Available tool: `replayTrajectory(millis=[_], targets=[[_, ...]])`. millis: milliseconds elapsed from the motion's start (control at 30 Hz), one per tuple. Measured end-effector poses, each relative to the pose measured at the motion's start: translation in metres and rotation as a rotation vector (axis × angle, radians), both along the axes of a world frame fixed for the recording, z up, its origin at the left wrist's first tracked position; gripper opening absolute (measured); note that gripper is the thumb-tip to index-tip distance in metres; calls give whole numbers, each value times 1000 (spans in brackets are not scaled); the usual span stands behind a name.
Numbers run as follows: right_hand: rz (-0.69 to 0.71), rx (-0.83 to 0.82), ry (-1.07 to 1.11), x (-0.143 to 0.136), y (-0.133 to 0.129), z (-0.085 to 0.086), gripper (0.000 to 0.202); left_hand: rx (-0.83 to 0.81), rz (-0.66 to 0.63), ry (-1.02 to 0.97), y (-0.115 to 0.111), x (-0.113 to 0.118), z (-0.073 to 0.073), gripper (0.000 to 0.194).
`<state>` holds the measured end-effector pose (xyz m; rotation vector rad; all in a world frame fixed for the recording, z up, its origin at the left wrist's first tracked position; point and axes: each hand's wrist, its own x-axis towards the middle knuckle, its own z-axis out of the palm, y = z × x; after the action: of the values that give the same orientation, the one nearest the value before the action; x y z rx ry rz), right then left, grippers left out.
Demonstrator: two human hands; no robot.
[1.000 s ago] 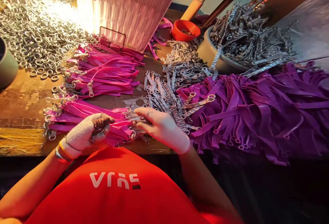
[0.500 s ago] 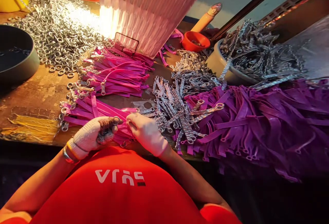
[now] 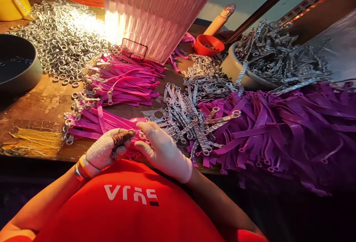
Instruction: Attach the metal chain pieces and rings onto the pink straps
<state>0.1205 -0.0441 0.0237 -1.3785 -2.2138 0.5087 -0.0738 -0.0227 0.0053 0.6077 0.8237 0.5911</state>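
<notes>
In a worn glove with dark fingertips, my left hand (image 3: 112,145) is closed in a pinch. The rounded edge of a small metal ring (image 3: 133,132) shows at its fingertips; the rest is hidden. Close by on the right, my right hand (image 3: 162,151) in a white glove has thumb and forefinger apart, with nothing plainly held. Pink straps (image 3: 94,121) with metal rings and links at their left ends lie just beyond both hands. Silvery braided strips with looped ends (image 3: 191,118) lie in a loose pile right of my right hand.
Loose metal rings (image 3: 63,49) are heaped at the back left beside a dark round tub (image 3: 39,62). A ribbed translucent panel (image 3: 155,12) stands behind the straps. Purple straps (image 3: 267,131) hang over the right table edge, below a bucket (image 3: 232,62) of metal strips.
My right thumb and forefinger have spread apart from a closed pinch, and that hand has turned more palm-inward. My left hand stays pinched and has shifted slightly right.
</notes>
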Motion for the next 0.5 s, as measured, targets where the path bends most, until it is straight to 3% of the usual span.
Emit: replayTrajectory(millis=[100,167,300,400,500], targets=[[-45,-93,77,-8,6,-6,29,35,22,-44,0,8,-3,30],[-62,-106,98,-11,11,-9,20,97,31,30,2,10,-4,33],[-81,-50,-86,-6,20,-6,17,467,15,409,13,4,2,32],[32,-60,-294,1,24,2,11,712,-108,565,20,2,10,23],[101,-38,-324,1,23,6,13,664,-189,470,24,7,18,24]])
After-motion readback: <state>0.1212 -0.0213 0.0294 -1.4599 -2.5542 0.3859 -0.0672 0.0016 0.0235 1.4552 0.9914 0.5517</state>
